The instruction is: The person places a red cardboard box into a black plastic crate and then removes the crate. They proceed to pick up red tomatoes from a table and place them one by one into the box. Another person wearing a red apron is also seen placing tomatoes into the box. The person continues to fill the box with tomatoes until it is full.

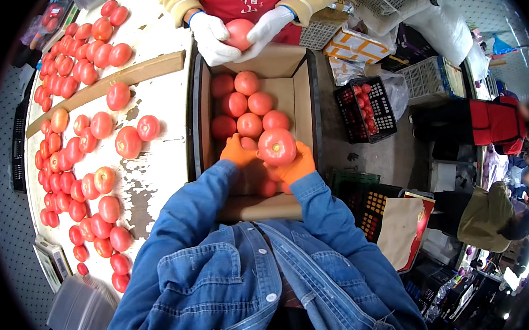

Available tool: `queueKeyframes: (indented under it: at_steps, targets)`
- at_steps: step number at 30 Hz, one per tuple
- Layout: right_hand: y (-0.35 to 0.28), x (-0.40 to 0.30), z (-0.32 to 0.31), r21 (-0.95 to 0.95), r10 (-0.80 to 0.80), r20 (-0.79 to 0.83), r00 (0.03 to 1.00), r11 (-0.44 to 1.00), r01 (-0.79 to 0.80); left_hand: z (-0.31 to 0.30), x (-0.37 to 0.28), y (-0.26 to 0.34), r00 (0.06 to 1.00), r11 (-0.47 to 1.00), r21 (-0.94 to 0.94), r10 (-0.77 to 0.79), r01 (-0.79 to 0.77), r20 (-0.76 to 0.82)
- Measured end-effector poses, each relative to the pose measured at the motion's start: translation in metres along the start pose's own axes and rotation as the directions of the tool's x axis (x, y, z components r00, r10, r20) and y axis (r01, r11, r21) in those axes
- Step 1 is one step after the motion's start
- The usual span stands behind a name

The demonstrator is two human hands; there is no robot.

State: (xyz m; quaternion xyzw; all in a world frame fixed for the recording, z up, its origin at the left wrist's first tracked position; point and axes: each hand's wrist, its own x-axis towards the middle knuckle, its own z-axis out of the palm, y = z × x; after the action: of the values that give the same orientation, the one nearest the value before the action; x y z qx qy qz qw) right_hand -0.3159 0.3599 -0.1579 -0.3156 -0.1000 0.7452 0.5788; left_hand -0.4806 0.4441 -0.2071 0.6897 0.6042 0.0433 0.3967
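Observation:
Both of my hands wear orange gloves and are over a cardboard-lined black crate (315,115). My right hand (297,162) holds a large tomato (277,146), its stem scar facing up. My left hand (239,153) is at the left, its fingers on a tomato (248,143) lower in the crate; whether it grips that one is unclear. Several tomatoes (249,125) lie in rows inside the crate, and a few more show below my hands. Across the crate, a co-worker in white gloves and a red apron holds another tomato (239,34).
At left, a worn white table (158,94) bears many loose tomatoes (101,125) and a wooden strip (147,68). A black basket of tomatoes (365,109) stands on the floor at right, near more crates. Two people are at far right. Clear plastic containers (79,316) sit at lower left.

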Motion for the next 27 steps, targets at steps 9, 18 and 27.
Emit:
queueKeyframes:
  at_steps: [9,18,27]
  targets:
    - [-0.034,-0.009,0.055,0.324,0.098,0.035,0.995,0.940,-0.104,-0.095,-0.074,0.005,0.825,-0.211,-0.872,0.478,0.441,0.302]
    - [-0.006,0.011,0.093,-0.034,0.069,-0.028,0.997,0.997,-0.070,-0.134,-0.106,-0.025,0.842,-0.581,-0.680,0.530,0.447,0.101]
    - [-0.025,-0.003,0.087,0.313,0.078,0.020,0.997,0.946,-0.080,-0.140,-0.116,-0.035,0.890,-0.613,-0.697,0.447,0.374,0.084]
